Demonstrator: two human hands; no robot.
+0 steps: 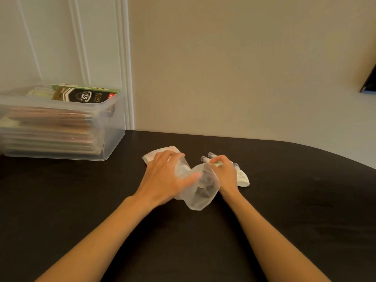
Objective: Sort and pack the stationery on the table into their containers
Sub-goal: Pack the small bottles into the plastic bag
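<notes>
Translucent plastic fills the middle of the head view: a plastic bag [203, 190] lies crumpled on the dark counter [284, 204] between the two hands; its long axis runs from the near corner away toward the far end, which looks to be the mouth; something dark shows through its lower part, too blurred to name. The left hand [162, 176] has its grip curled over the bag's far-left edge, thumb pressed on the film; a white packet [160, 152] lies partly under those fingers. The right hand [223, 169] closes its grip on a green-labelled tube [217, 163], pinching it just beside the bag's far end, tube pointing leftward at the opening. The right hand is therefore the nearer one, and the coming move likely needs only a short push leftward along the tube's own length while the left holds the mouth apart. Just right of that hand a glue bottle [242, 178] rests on the counter; two capped tubes [204, 158] lie beyond the fingers. Well apart at far left stands a clear storage bin [109, 139], already stacked with packs.
</notes>
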